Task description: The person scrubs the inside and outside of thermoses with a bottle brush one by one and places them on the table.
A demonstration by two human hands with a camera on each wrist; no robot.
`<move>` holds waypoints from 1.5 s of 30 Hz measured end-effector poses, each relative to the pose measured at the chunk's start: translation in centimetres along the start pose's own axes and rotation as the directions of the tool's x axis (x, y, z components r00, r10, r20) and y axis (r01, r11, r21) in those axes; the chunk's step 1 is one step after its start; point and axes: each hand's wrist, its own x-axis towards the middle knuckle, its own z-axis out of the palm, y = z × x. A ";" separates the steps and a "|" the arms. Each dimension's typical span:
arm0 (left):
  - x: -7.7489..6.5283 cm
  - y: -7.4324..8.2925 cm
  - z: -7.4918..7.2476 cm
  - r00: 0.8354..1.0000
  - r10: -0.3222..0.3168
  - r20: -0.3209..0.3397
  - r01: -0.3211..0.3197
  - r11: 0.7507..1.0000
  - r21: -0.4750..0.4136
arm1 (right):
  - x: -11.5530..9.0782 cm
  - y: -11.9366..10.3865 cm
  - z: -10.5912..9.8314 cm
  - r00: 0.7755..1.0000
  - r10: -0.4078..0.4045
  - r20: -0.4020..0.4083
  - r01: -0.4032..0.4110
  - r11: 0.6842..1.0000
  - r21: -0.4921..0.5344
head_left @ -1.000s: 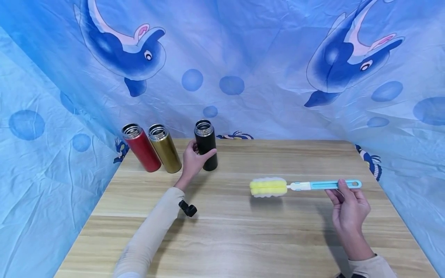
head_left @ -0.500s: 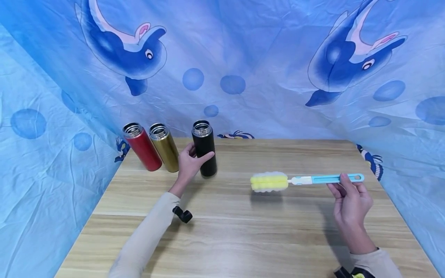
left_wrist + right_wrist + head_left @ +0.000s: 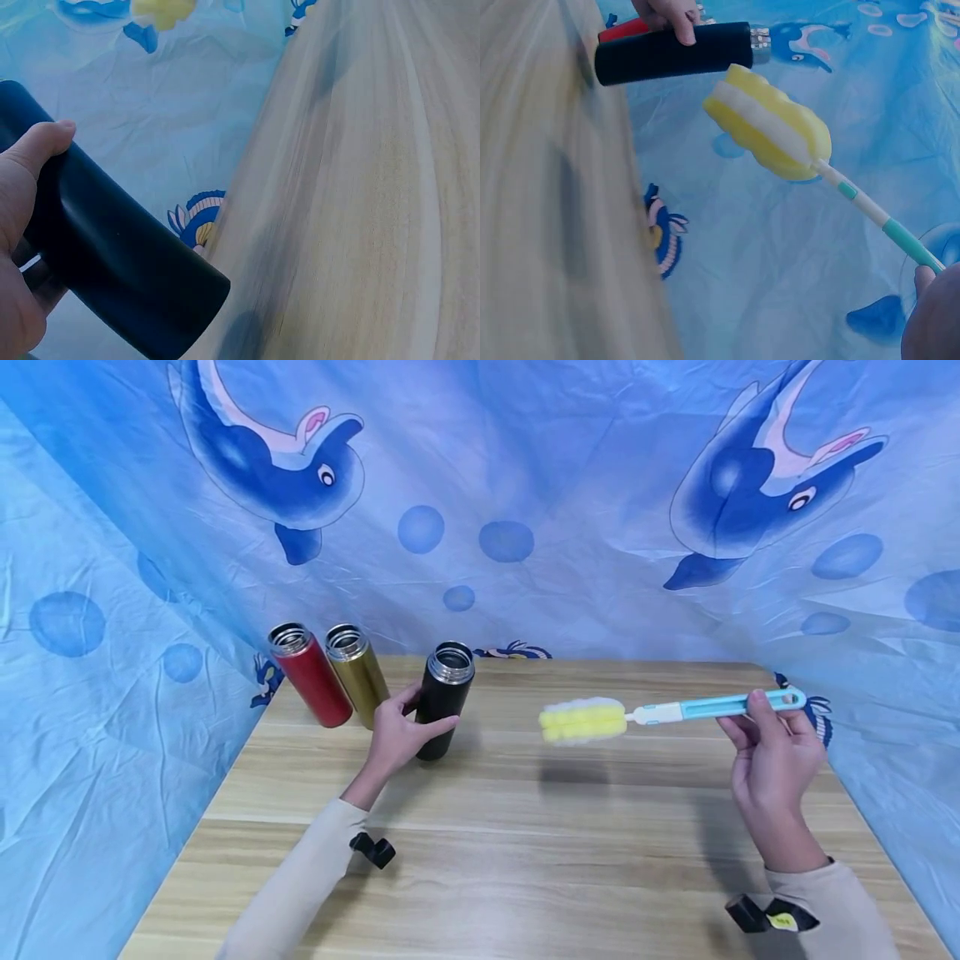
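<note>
My left hand (image 3: 396, 735) grips a black thermos bottle (image 3: 442, 702), fingers behind it and thumb across its front. The lidless bottle leans with its steel mouth to the right; in the left wrist view its base (image 3: 202, 300) shows off the tabletop. My right hand (image 3: 780, 768) pinches the blue handle of a bottle brush (image 3: 720, 705) near its looped end. The yellow and white sponge head (image 3: 583, 721) points left, held in the air toward the black bottle. In the right wrist view the sponge (image 3: 769, 124) overlaps the area just below the bottle (image 3: 675, 56).
A red bottle (image 3: 311, 681) and a gold bottle (image 3: 360, 672), both lidless, stand side by side at the back left of the wooden table (image 3: 480, 860). A blue dolphin-print curtain (image 3: 570, 485) hangs behind and along the sides.
The left hand has lifted the black bottle, brought it nearer and tipped its mouth to the right. The right hand has raised the brush, its handle end now tilted higher.
</note>
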 end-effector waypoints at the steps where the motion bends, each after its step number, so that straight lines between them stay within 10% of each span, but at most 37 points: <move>1: -0.2 0.1 -0.1 1.000 -0.001 0.011 0.001 1.000 0.002 | 0.2 -0.1 0.4 1.000 -0.010 0.015 0.010 1.000 0.013; 24: -1.6 2.0 -0.4 0.995 0.045 0.092 -0.056 0.991 0.118 | 2.1 -0.6 9.4 0.968 -0.114 0.223 0.091 0.990 0.110; 45: -3.0 3.1 0.0 0.985 0.093 0.145 -0.113 0.985 0.132 | 1.3 -0.3 11.4 0.932 -0.160 0.325 0.138 0.986 0.089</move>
